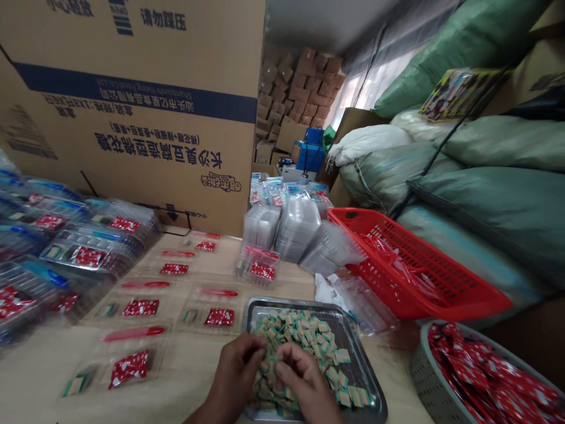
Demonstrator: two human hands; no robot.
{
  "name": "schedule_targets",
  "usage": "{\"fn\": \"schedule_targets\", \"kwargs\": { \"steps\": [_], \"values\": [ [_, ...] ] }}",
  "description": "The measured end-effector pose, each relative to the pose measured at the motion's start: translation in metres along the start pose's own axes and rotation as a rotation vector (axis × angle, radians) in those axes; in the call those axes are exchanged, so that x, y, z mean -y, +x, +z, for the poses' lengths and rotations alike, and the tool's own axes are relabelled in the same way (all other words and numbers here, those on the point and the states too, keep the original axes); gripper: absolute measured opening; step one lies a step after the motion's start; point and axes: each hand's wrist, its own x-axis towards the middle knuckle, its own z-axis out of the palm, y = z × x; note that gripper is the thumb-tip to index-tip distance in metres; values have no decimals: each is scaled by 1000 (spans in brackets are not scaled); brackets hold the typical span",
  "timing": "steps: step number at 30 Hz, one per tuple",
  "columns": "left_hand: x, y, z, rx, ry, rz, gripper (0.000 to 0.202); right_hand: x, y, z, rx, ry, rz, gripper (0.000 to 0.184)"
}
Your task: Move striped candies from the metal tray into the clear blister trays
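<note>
Over a metal tray [368,377] heaped with small green-and-tan packets [304,330], my left hand [238,371] and my right hand [304,377] are close together. The fingers of both are pinched, but blur and the pile behind hide what they hold, if anything. Left of the tray lie several clear plastic blister trays, each with a red stick-like piece [135,334], a red dotted sachet [129,369] and a small green-and-tan packet [77,383]. The closest to my left hand holds a red sachet [219,317].
Stacked clear trays [298,224] stand at the back beside a red basket [424,271]. A grey basket [435,365] of red sachets is at the right. Filled packs [88,253] are piled left, before a large carton [145,118]. Sacks [485,212] line the right side.
</note>
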Motion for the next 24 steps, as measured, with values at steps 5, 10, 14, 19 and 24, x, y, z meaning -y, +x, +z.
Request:
{"fn": "schedule_targets", "kwargs": {
  "steps": [5, 10, 14, 19, 24],
  "values": [
    [-5, 1, -5, 10, -140, -119, 21, -3, -5, -1, -94, 124, -18, 31],
    [-6, -5, 2, 28, -328, -260, 31, -12, 7, 11, -162, 10, -6, 30],
    [1, -2, -3, 83, -332, -300, 37, -12, 9, 14, -150, -237, -99, 24],
    [0, -3, -11, 240, -280, -279, 39, -7, 6, 19, -194, -573, -204, 12],
    [1, -1, -16, 251, -218, -190, 40, 5, 22, 14, -112, -735, -199, 12]
  ]
}}
